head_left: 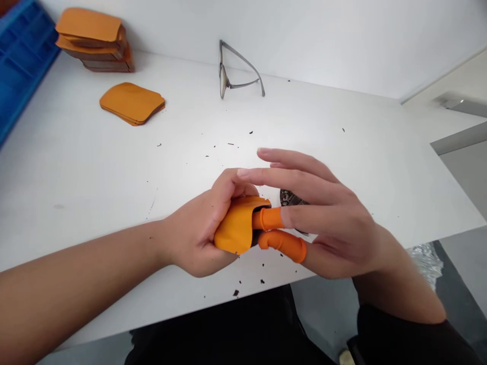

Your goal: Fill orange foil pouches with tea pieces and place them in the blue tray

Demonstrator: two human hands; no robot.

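Note:
My left hand point(207, 228) is wrapped around a small orange pouch point(234, 225), leather-like with a dark inside, its open mouth facing right. Orange finger cots cover the thumb and index finger of my right hand point(331, 218). Those two fingertips are close together at the pouch's mouth, the index tip inside it. Whatever they pinch is hidden. The other right fingers stretch out above the pouch. Partly behind my right hand lies a dark, patterned round object point(287, 198), its kind unclear.
On the white table point(95, 167) lie a small pile of flat orange pieces point(131, 103), a taller orange stack point(93, 38), folded-arm eyeglasses point(224, 78) and scattered dark scraps point(236, 293). A blue plastic bin point(23, 61) stands at the far left.

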